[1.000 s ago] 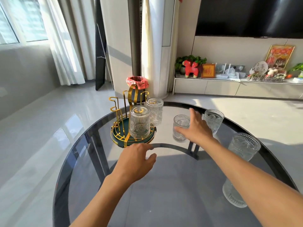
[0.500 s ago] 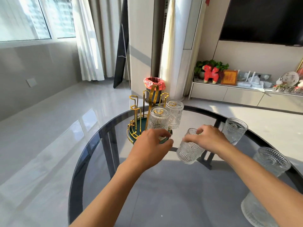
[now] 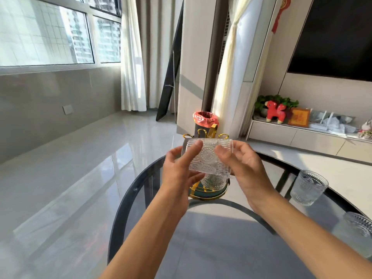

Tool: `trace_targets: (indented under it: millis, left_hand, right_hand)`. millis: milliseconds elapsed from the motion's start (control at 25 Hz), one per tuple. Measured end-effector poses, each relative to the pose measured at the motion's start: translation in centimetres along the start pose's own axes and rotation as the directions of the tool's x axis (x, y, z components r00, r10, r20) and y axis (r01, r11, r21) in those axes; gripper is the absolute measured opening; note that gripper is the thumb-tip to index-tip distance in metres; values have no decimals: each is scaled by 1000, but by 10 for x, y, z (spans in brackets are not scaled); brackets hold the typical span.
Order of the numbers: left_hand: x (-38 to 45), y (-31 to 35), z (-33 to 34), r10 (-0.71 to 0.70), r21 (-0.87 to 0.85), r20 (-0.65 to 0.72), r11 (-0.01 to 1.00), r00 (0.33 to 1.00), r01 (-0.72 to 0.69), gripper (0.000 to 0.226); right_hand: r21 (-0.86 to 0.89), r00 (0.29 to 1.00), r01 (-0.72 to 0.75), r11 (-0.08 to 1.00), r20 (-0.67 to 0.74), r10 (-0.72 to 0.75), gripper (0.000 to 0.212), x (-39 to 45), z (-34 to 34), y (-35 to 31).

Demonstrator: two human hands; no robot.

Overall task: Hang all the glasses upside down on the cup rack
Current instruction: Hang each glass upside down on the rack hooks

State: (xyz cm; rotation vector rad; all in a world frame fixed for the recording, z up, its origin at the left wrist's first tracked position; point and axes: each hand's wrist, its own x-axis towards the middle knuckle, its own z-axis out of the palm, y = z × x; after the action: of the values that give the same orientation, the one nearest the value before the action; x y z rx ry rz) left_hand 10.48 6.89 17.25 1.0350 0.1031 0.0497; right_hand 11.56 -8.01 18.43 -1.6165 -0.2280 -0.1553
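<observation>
Glass (image 3: 208, 158) gripped sideways between left hand (image 3: 182, 170) and right hand (image 3: 244, 168) fingers, cup rack (image 3: 209, 193) at 6 o'clock below.

Sunlit glossy floor (image 3: 80, 178), curtained window (image 3: 50, 33)

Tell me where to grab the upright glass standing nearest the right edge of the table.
Grip the upright glass around its ribbed side wall with the right hand, coming from the near side. Its mouth faces up and nothing stands close beside it.
</observation>
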Motion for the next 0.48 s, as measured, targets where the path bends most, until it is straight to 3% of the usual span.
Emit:
trace_targets:
  millis: [120, 160, 240, 280, 360, 480]
  left_hand:
    - [13, 18, -5, 304, 75, -107, 952, 947, -297, 66]
    - [19, 27, -6, 458, 182, -78, 880, 886, -439, 61]
    - [36, 40, -11, 669, 481, 59, 631, 741, -609, 55]
    - [45, 41, -14, 698, 594, 114, 522, 707, -612, 53]
    - [58, 31, -20, 680, 715, 165, 416, 714, -562, 53]
    - [69, 6, -27, 642, 801, 217, 314, 736, -510, 55]
  right_hand:
    - [-223, 999, 45, 974, 33, -38, 43, 27, 5, -3]
    - [-392, 996, 92, 915, 20, -91, 39, 41, 2, -3]
    - [-697, 988, 136, 704, 39, -152, 42, 71, -6, -2]
    - [-783, 988, 133, 608, 55, -146, 45, 85, -10, 0]
    - [-865, 989, 147, 480, 112, -100, 49, 108, -14, 6]
    - [-894, 989, 147, 423, 148, -29, 54, 122, -9, 17]
